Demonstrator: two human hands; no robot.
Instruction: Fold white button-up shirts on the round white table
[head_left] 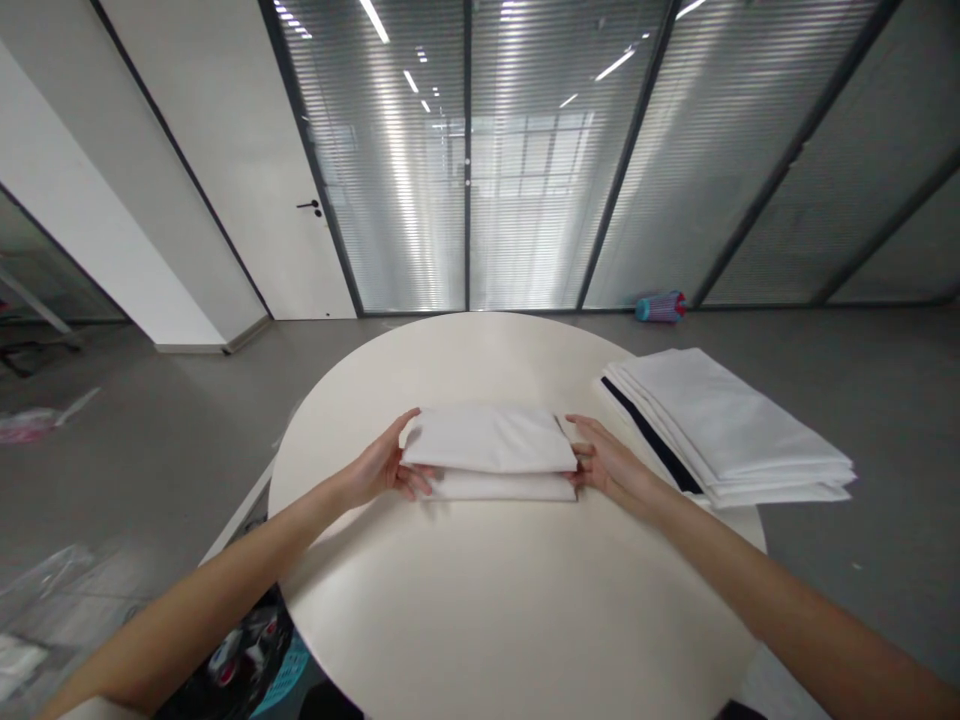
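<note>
Placed near the middle of the round white table [517, 600]: folded white cloth [487, 438], long side running left to right, with upper layer overhanging and lower layer visible along the near edge. Set at the left end of the cloth: left hand [384, 465], grasping the edge, thumb at the far left corner, fingers spread beneath the upper layer and beside the lower one. Set at the right end: right hand [606, 462], grasping the opposite edge, fingers bent against the side, thumb near the far right corner; full thumb contact impossible to confirm. Both forearms extended over the table from the near side.

Positioned at right, beyond the right hand and well apart from the left: stack of folded white fabric [739, 425], lying flat, partly on the table and partly projecting past the rim. Visible along the left side of the stack: dark band [654, 438]. Located on the floor [832, 370] by the glass partition [525, 200]: blue and red basket [661, 307], tipped on its side. Fitted left of the partition: white door [247, 170] with dark handle [309, 206].
</note>
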